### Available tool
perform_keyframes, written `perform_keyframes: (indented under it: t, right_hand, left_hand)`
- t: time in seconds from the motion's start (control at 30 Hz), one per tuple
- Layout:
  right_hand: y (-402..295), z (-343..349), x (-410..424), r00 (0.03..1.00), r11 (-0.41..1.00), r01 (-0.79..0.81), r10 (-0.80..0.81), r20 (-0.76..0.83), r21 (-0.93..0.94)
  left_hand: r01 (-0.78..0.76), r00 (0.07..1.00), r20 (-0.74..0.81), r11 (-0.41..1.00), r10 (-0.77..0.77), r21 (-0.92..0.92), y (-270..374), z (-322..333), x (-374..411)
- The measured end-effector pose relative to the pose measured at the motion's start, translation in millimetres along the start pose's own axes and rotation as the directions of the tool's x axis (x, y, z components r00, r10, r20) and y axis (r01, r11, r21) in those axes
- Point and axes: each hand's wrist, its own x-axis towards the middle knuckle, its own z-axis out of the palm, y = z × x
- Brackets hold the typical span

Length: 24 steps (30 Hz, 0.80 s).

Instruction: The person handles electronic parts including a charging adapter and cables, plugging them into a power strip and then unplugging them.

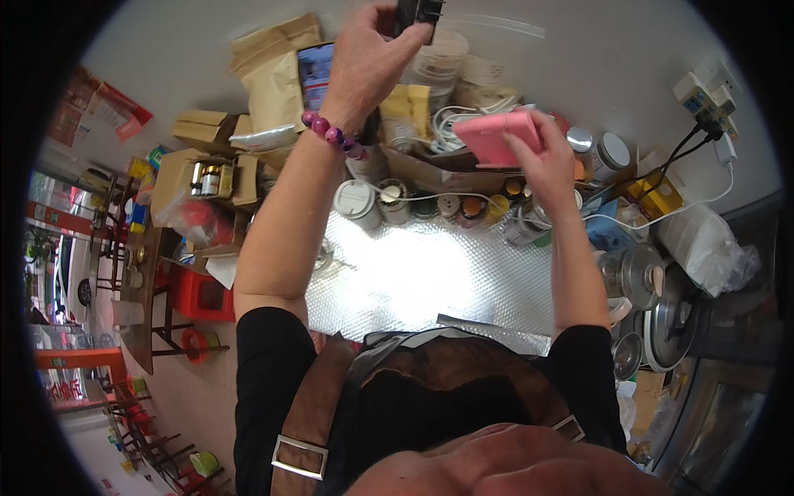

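Note:
My left hand point(375, 62), with a bead bracelet point(332, 134) at its wrist, is raised at the top of the head view. It grips a black object point(417, 20) with short metal prongs, probably a plug or adapter, partly cut off by the picture's edge. Further right and lower, my right hand point(546, 155) holds a flat pink case or box point(499, 137) between thumb and fingers. Below both hands lies a shiny silver bubble-foil sheet point(372, 279), brightly glaring in its middle. Jars and a white-lidded tub point(355, 199) line its far edge.
Kraft bags point(273, 87) and an opened carton point(177, 180) stand at the left. A power strip point(698, 96) with black plugs is at the upper right. A white cable point(676, 214) crosses past the jars. Lidded metal pots point(667, 328) are at the right, a red stool point(201, 294) at the left.

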Motion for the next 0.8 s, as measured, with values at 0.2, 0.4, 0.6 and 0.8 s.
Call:
perform_keyframes:
  t: [0.2,0.4,0.6,0.8]
  right_hand:
    - [-8,35,47,0.991,0.999,0.040,-0.037,-0.126,0.021]
    - [22,58,57,0.991,0.985,-0.111,0.119,0.054,-0.130]
    - [-19,36,-7,0.986,0.869,0.009,0.075,0.149,-0.495]
    - [-40,-43,-51,0.985,0.754,-0.075,0.157,0.068,-0.652]
  left_hand:
    - [0.526,0.842,0.488,0.148,-0.231,-0.837,-26,-27,-57]
    - [0.581,0.786,0.607,-0.193,-0.119,-0.791,-37,-41,-98]
    - [0.605,0.770,0.633,-0.394,0.072,-0.692,-50,-32,-111]
    - [0.712,0.634,0.770,-0.442,0.073,-0.545,-47,-4,-121]
